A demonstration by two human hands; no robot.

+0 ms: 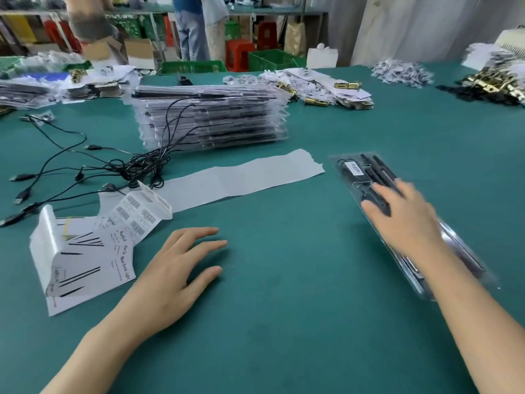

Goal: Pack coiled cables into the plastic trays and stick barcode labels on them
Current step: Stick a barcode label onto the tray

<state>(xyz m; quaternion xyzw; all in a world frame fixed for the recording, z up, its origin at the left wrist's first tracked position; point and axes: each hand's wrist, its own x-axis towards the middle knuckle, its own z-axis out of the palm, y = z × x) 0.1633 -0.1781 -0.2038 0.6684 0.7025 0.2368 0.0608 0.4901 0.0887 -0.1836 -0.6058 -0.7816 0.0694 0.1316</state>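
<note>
Head view: right hand point(406, 220) on one tray point(355, 172); one tray stack point(210, 118) beyond.

Blurry rt hand point(406, 220), tray point(461, 250) (near end)

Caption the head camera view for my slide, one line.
Packing bench: right hand rests on a labelled clear tray; left hand open beside barcode label sheets.

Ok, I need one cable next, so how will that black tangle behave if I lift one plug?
Probably floppy: the cable tangle lies in loose, wandering loops. The strands cross in one knot, so pulling a USB plug would likely drag others along. Thin wires suggest it is light.
</note>
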